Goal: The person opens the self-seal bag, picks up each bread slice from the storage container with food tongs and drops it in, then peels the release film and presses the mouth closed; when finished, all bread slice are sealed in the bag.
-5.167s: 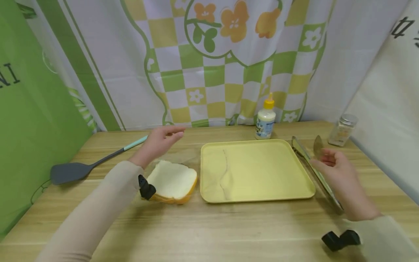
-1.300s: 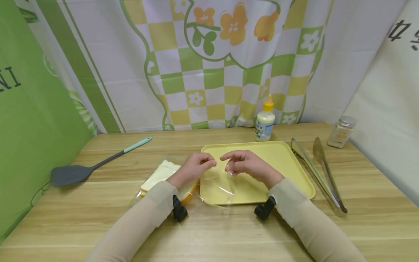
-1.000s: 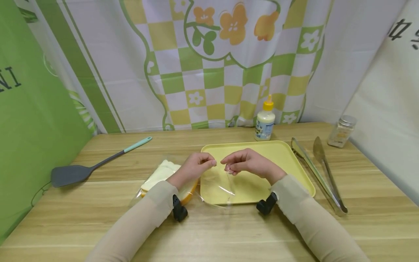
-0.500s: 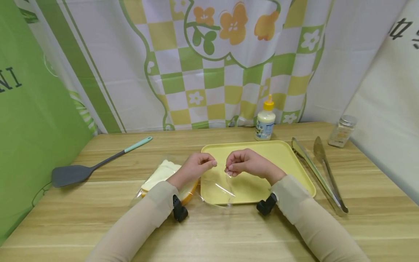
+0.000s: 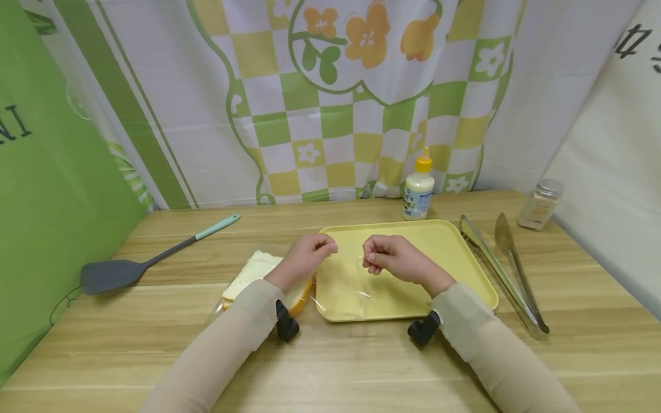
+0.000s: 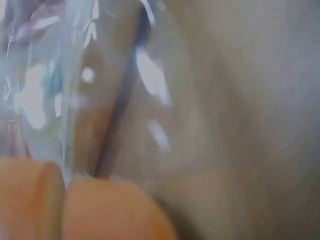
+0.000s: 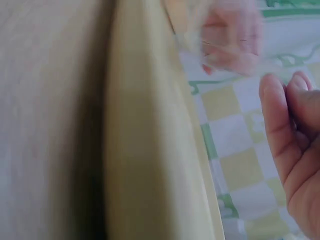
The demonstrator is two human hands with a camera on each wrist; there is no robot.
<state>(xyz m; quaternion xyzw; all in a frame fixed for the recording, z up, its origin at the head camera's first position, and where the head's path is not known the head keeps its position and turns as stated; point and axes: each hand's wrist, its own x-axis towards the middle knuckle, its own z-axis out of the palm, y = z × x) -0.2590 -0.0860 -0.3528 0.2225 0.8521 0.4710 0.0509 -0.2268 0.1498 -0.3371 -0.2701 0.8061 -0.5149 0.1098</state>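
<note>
Slices of white bread [image 5: 253, 274] with orange crust lie in a clear plastic bag [image 5: 341, 289], left of the yellow tray [image 5: 423, 269]. The bag's loose end stretches right over the tray. My left hand [image 5: 304, 258], above the bread, pinches the bag with thumb and fingers. Over the tray, my right hand [image 5: 396, 258] has its thumb and fingertips together at the bag's edge; thin film shows between both hands in the right wrist view. The left wrist view shows the crusts [image 6: 112, 210] close up and shiny film [image 6: 37, 95].
A grey spatula [image 5: 116, 275] with a mint handle lies at left. Behind the tray stands a squeeze bottle [image 5: 417, 195] with a yellow cap. Metal tongs [image 5: 508, 275] lie right of the tray, and a glass jar [image 5: 540, 207] stands at the right edge.
My right hand has come from the tongs to the bag, and my left hand has moved right onto it. In the last half second the right hand has drawn slightly right.
</note>
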